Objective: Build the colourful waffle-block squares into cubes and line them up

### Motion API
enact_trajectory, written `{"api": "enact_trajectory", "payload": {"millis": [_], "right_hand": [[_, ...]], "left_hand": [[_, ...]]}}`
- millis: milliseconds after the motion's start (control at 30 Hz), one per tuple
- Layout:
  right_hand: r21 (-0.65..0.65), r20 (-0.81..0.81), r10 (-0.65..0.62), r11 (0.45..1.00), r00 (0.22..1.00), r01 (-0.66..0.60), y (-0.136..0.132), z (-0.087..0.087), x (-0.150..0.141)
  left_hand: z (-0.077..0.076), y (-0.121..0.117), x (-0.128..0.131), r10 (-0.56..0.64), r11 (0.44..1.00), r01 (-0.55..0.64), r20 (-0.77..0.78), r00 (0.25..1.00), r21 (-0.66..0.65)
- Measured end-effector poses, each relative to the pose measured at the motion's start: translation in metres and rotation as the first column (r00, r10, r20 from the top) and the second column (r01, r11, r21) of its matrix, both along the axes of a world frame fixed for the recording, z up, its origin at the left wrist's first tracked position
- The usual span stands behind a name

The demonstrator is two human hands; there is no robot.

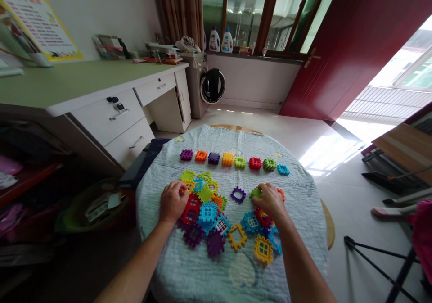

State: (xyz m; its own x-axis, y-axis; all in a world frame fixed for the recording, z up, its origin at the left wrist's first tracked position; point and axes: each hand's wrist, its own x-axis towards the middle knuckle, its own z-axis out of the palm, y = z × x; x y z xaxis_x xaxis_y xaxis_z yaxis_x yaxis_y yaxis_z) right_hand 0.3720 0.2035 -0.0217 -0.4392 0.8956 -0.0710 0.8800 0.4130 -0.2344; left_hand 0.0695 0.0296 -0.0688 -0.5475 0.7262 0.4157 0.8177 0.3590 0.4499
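My left hand [173,201] rests at the left edge of a pile of plastic interlocking building tiles. Its fingers are curled beside a yellow window tile [190,186] and above the red tiles [192,207]; what lies between the fingertips is hidden. Over on the right, my right hand [272,200] has its fingers closed on a green building tile [255,193]. An orange tile [281,194] peeks out beyond that hand. Below it lie blue window tiles [251,222] and a yellow window tile. Between the hands is a purple frame tile [238,195].
Along the far side of the cloth-covered round table [243,276] stands a row of several assembled cubes [227,159] in different colours. A desk [84,80] is at the left, a washing machine [195,82] behind. At the right are a red door [324,46] and black tripod legs [374,253].
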Motion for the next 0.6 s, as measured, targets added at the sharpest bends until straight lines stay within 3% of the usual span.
{"api": "enact_trajectory", "payload": {"millis": [100, 467, 600], "right_hand": [[-0.005, 0.06, 0.007, 1.0, 0.998, -0.006, -0.007, -0.005, -0.005], [0.078, 0.054, 0.004, 0.997, 0.999, -0.009, -0.008, -0.014, -0.007], [0.04, 0.033, 0.03, 0.999, 0.999, -0.031, -0.008, -0.015, -0.009]], "left_hand": [[-0.001, 0.0, 0.0, 0.001, 1.0, -0.001, 0.003, 1.0, -0.006], [-0.002, 0.0, -0.002, -0.009, 1.0, 0.009, -0.005, 1.0, -0.006], [-0.003, 0.0, -0.003, -0.012, 1.0, 0.012, -0.011, 1.0, -0.008]]}}
